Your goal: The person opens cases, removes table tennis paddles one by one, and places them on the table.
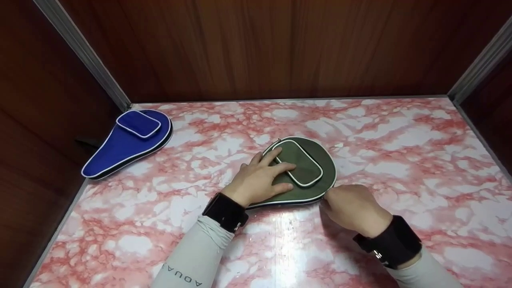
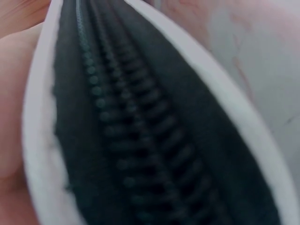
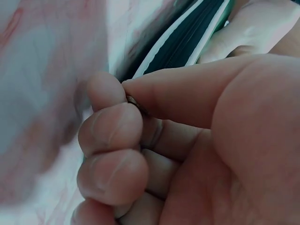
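A green table tennis paddle case [image 1: 326,168] with white piping lies on the table, its small pocket [image 1: 306,170] facing up. Across the case rests my left hand [image 1: 256,180], fingers spread, some of them on the pocket. At the case's near right edge, my right hand [image 1: 352,208] has curled fingers and pinches a small metal zipper pull [image 3: 132,100] between thumb and forefinger. Most of the pull is hidden by the fingers. Along the dark side of the case runs a zipper [image 2: 136,117], seen close up and blurred in the left wrist view.
A blue paddle case [image 1: 120,150] with white piping lies at the far left, beside the wooden side wall [image 1: 40,120]. A wooden back wall [image 1: 280,52] closes off the far edge of the red and white marbled table [image 1: 400,140].
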`<state>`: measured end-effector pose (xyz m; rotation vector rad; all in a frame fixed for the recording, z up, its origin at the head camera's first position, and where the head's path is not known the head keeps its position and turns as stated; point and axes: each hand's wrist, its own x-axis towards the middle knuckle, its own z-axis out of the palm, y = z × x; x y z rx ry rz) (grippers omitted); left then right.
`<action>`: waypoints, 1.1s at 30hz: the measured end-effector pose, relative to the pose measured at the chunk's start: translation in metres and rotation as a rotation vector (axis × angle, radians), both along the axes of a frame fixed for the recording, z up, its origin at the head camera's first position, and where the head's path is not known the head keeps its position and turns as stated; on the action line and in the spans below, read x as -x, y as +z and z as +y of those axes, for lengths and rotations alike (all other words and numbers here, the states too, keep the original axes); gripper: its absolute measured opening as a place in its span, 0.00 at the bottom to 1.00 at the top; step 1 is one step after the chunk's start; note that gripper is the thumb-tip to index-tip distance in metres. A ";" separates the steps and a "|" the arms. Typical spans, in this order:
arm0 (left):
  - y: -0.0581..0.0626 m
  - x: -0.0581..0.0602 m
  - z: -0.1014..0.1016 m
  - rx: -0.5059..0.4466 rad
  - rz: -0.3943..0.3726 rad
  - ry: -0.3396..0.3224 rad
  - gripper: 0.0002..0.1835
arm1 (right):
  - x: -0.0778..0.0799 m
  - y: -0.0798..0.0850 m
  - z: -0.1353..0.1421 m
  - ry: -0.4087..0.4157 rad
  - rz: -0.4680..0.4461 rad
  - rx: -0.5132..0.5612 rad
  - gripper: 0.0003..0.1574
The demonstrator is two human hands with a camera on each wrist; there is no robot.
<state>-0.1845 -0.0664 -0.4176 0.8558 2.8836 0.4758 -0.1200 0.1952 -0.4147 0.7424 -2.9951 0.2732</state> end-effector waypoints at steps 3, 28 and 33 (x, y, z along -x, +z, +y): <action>0.000 0.000 0.001 -0.003 -0.004 0.011 0.32 | 0.001 0.000 -0.002 -0.008 -0.003 -0.015 0.09; 0.010 -0.019 0.005 -0.060 0.001 -0.068 0.28 | 0.075 0.008 0.028 -0.218 -0.118 -0.026 0.16; 0.012 -0.023 0.010 0.012 0.075 -0.124 0.28 | 0.096 0.008 0.036 -0.217 -0.142 -0.031 0.14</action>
